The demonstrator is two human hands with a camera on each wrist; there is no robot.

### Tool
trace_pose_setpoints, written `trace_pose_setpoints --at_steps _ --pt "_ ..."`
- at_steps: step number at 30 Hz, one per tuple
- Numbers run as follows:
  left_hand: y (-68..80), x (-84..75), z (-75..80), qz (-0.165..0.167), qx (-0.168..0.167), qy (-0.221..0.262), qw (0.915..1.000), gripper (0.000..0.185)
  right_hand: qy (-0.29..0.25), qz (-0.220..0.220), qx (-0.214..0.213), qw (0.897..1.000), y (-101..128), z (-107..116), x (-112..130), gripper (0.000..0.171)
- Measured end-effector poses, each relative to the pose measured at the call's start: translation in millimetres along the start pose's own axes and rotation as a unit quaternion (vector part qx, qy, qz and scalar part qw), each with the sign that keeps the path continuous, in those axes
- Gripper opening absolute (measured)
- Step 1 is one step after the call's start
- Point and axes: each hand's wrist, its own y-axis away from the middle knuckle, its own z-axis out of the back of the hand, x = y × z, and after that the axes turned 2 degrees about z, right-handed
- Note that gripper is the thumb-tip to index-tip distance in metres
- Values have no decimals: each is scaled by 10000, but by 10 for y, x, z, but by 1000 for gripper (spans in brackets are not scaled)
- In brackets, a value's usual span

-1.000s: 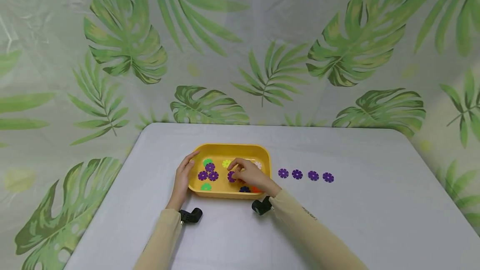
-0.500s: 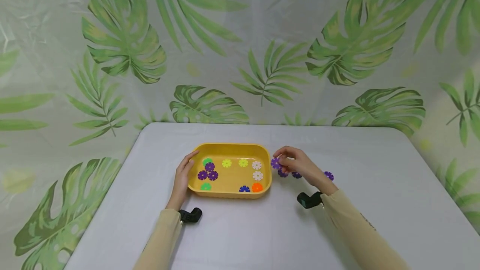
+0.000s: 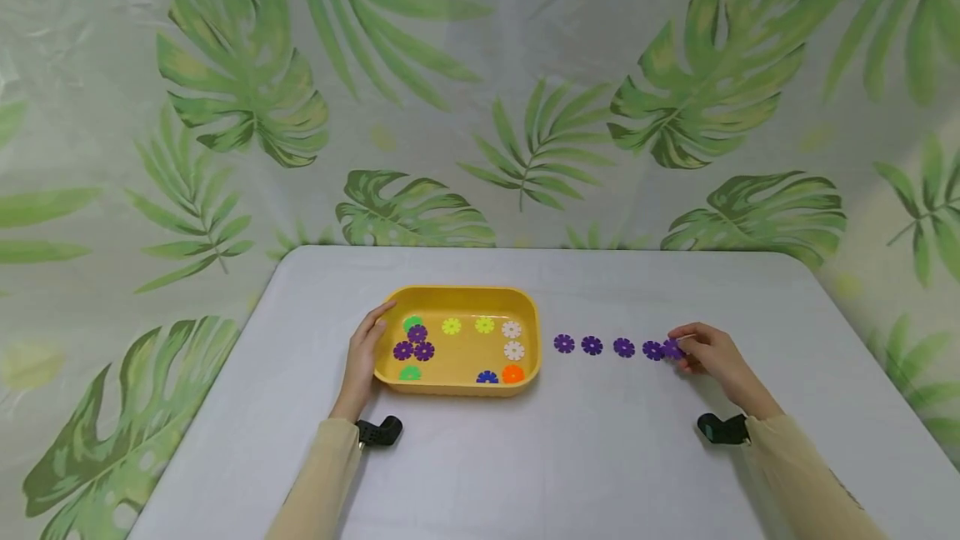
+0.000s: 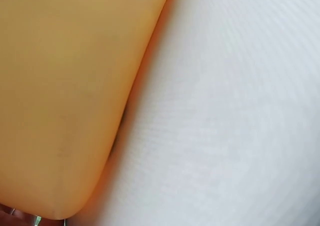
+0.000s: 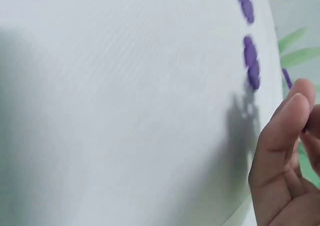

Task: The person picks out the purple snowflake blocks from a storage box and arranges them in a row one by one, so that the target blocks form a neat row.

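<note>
Purple discs [image 3: 592, 345]: four rowed; right hand [image 3: 711, 354] pinching another disc [image 3: 671, 348] (left hand [image 3: 363, 361], relaxed, touching tray [image 3: 457, 389]).

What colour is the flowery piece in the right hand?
The flowery piece in the right hand is purple; the head view shows it best.

High head, close wrist views share the tabletop [image 3: 540, 473].

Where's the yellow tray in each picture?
Head: just below the middle, with the left hand at its left side; that's the yellow tray.
Left wrist: big on the left, cut off by the picture's edge.
Right wrist: not in it.
Shared landmark: the white tabletop, in all three.
</note>
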Motion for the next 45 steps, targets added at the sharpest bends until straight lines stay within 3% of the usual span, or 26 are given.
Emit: trace_pose_setpoints --at_steps 5,9,12,15,19,26,33,39,45 --pt "-2 10 15 -69 29 77 9999 37 584 -208 -200 9979 41 52 -138 32" --pt "-1 -2 23 18 92 117 9999 38 1009 -181 -469 9936 42 19 -85 30" --pt "2 -7 22 41 97 115 9999 37 858 24 -545 9948 40 -54 38 30" --pt "-1 0 14 -19 80 84 9999 37 311 341 -419 9981 34 -190 224 30" --pt "-13 8 9 -10 59 81 9999 37 -380 756 -34 9964 -6 -491 532 31" --pt "-12 -1 0 3 31 83 10000 37 -946 962 676 9885 -95 -1231 1075 28" --pt "0 -10 -1 -18 13 86 10000 38 -1313 1236 1660 9695 -180 -1989 1426 26" --pt "14 -67 7 100 85 169 9998 38 -1424 837 2081 9641 -308 -2468 1554 29" --pt "93 -270 -15 110 187 128 9997 39 -1375 304 2250 9641 -393 -2753 1639 33"
